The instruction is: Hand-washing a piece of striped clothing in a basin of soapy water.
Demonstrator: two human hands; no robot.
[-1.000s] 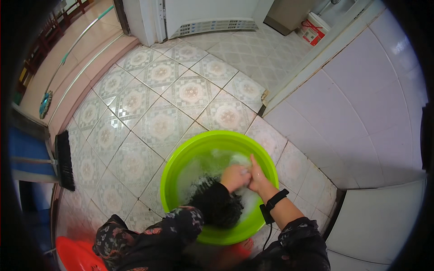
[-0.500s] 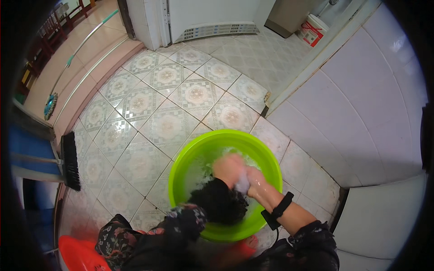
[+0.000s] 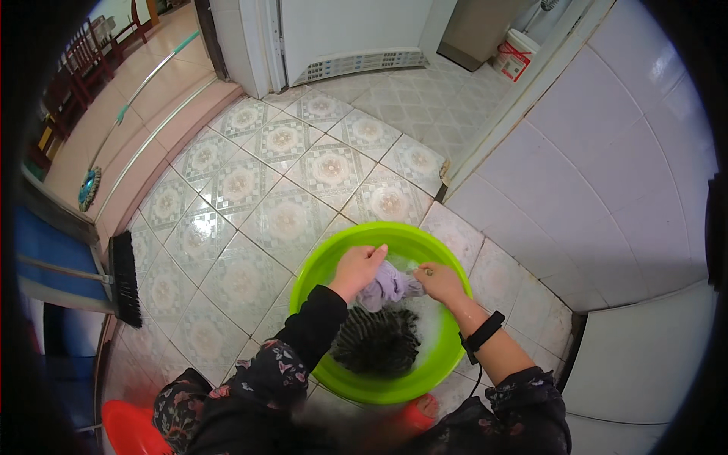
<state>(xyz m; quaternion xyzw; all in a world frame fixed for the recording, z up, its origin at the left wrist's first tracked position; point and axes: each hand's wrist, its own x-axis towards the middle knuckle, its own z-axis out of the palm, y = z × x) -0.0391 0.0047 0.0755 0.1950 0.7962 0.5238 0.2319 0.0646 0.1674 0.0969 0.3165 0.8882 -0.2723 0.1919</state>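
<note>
Over a bright green plastic basin (image 3: 322, 258) of soapy water, my left hand (image 3: 359, 268) and my right hand (image 3: 441, 283) hold a wet lavender cloth (image 3: 390, 287) between them. Both hands are closed on it, the left at one side and the right pinching the other end. What kind of cloth it is I cannot make out. Beneath it, a dark striped, furry-looking piece of fabric (image 3: 377, 345) lies in the water on the near side of the basin. White suds (image 3: 432, 322) float beside that fabric.
The basin stands on patterned floor tiles (image 3: 284, 216). A broom (image 3: 125, 280) and a blue-headed mop (image 3: 89, 189) are at the left, by a pink step (image 3: 182, 125). A red plastic object (image 3: 133, 428) is at lower left. A tiled wall (image 3: 569, 174) rises on the right; a white bucket (image 3: 517, 54) stands beyond it.
My hands were pressed together, rubbing the bunched cloth. They have moved apart, the left one leftward and up, and the cloth now spreads between them. The dark fabric is more exposed.
</note>
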